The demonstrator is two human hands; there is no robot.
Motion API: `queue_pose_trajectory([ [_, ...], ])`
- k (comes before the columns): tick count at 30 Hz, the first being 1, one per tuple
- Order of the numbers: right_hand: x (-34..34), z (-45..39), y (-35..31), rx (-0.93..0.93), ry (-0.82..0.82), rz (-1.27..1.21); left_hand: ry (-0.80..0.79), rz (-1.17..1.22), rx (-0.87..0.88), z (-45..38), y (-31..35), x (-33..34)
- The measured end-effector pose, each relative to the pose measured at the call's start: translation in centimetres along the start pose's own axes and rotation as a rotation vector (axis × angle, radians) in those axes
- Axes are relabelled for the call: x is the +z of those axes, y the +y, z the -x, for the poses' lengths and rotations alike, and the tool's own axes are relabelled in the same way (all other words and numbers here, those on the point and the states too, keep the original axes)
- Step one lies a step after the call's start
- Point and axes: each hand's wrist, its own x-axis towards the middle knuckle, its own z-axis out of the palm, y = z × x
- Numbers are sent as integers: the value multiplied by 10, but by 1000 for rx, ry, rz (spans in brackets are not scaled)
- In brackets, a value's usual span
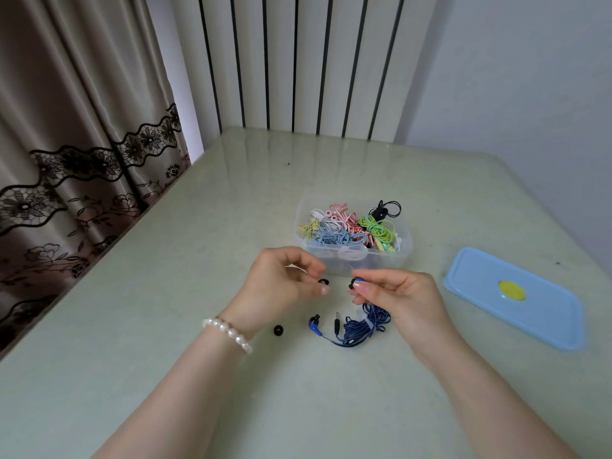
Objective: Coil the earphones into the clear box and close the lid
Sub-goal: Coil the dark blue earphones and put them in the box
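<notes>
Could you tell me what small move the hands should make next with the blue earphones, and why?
Probably bring the two hands together and press the black ear tip pinched in the left hand onto the blue earbud pinched in the right hand. They face each other, slightly apart, and that earbud looks bare; a second loose tip lies on the table.
</notes>
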Motion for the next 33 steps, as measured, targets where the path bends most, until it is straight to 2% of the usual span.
queue_pose_trajectory([
  [5, 2, 1, 0, -30, -23, 12, -29, 153, -58, 4, -5, 23],
  [10, 2, 1, 2, -67, 58, -1, -20, 237, -40, 5, -5, 29],
  [13, 1, 0, 2, -92, 91, -12, 9, 421, -82, 3, -4, 29],
  [16, 0, 0, 1, -119, 111, -22, -37, 669, -162, 4, 0, 28],
  [18, 0, 0, 1, -127, 121, -15, -51, 745, -203, 5, 2, 27],
  [27, 2, 5, -3, -201, 123, -18, -44, 740, -255, 9, 5, 31],
  [33, 3, 6, -2, -186, 127, -23, -21, 702, -259, 10, 6, 32],
])
